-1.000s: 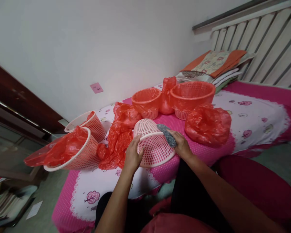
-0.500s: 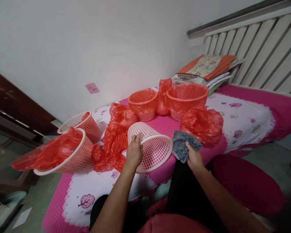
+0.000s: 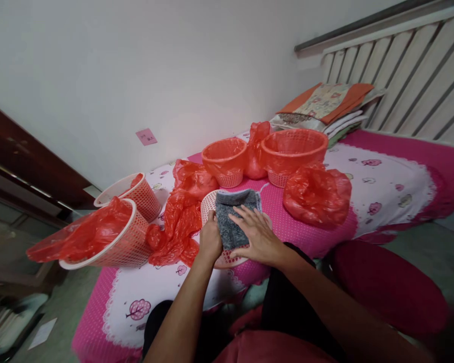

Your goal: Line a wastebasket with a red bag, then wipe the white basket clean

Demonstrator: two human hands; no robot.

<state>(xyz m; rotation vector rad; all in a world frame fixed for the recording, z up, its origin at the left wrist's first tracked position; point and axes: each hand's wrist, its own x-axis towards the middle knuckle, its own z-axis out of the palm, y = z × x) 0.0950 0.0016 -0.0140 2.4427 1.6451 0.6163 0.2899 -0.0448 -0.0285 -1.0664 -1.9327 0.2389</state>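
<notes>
A white mesh basket (image 3: 210, 202) lies on its side on the pink bed cover (image 3: 287, 227), its mouth toward me. My left hand (image 3: 209, 241) grips its rim on the left. A grey cloth (image 3: 232, 217) is draped over the basket. My right hand (image 3: 256, 235) lies flat on that cloth with the fingers spread, pressing it against the basket.
Two baskets with red plastic bags (image 3: 109, 237) overhang the bed's left edge. Loose red bags (image 3: 179, 222) lie beside the basket, and a full red bag (image 3: 318, 195) lies to its right. Two red-lined baskets (image 3: 293, 151) stand behind. Folded bedding (image 3: 325, 106) is stacked by the headboard.
My right hand has carried the grey cloth from the right of the basket up onto it and now presses it flat. The left hand keeps hold of the rim.
</notes>
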